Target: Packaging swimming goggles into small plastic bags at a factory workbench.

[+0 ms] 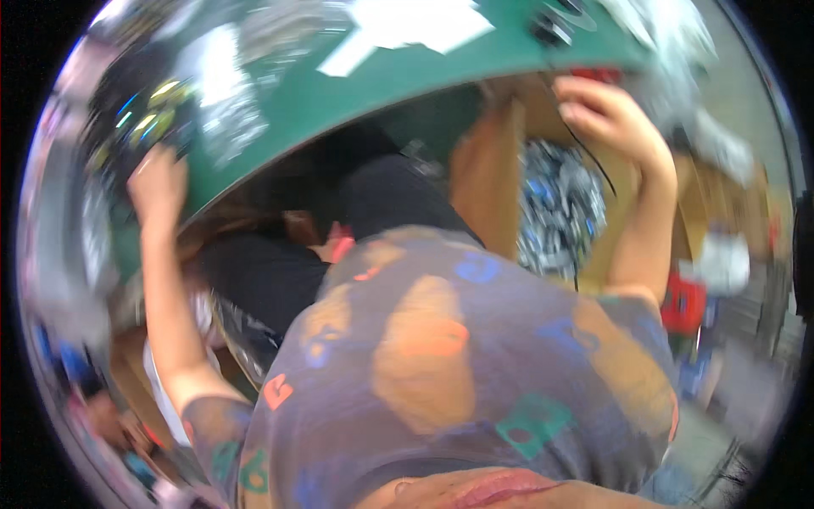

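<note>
My left hand point(158, 185) is at the left edge of the green table, its fingers curled against a heap of dark, shiny plastic-wrapped pieces point(148, 119) with yellow glints. What it grips, if anything, is hidden by blur. On the other side, my right hand point(606, 119) is raised over a cardboard box, its fingertips together at a thin black cable point(593, 157). The cable runs from the table edge past the fingers and hangs into the box. Inside that box lies a pile of small clear-bagged grey and blue items point(560, 208).
The green table point(339, 110) curves across the front, bearing white paper sheets point(415, 25), clear plastic bags point(229, 102) and a small dark device point(553, 30). The cardboard box point(490, 182) stands below its right edge. Red bins point(683, 303) and cartons are at the right.
</note>
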`<state>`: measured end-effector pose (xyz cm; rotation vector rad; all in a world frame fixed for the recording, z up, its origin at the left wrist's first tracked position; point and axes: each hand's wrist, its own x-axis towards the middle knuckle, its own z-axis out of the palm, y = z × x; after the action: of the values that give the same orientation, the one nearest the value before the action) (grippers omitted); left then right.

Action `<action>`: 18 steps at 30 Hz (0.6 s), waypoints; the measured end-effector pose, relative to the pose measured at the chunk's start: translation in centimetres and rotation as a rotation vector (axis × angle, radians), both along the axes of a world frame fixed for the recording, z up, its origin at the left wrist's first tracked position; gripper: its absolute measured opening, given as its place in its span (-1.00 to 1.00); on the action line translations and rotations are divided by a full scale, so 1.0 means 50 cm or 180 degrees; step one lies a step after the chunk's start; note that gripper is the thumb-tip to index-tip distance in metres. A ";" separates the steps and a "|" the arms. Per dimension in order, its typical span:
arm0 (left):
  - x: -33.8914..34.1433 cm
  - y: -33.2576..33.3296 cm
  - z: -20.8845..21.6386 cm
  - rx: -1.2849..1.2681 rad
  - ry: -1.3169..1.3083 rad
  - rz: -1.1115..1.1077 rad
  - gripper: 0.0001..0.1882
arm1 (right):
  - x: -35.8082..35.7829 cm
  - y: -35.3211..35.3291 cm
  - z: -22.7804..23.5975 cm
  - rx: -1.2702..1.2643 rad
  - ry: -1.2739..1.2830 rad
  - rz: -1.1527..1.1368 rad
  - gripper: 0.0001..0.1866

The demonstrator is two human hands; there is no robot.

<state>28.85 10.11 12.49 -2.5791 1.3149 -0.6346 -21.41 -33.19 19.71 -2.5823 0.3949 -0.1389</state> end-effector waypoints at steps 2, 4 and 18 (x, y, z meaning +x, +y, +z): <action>0.021 0.016 -0.027 0.0059 -0.0207 -0.0372 -0.80 | -0.105 -0.010 0.026 0.0582 0.0066 -0.0857 -0.58; 0.062 0.071 -0.032 0.0377 -0.0582 -0.0345 -0.75 | -0.222 -0.025 0.025 0.1055 -0.0071 -0.1561 -0.57; 0.066 0.091 -0.015 0.0761 -0.0159 -0.0208 -0.59 | -1.076 0.478 -0.669 0.2469 -0.4509 -0.7948 -0.79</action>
<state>32.13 14.65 11.74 -2.3245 1.3728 -0.5138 -75.20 -9.29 -13.74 0.3562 1.8615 -1.6923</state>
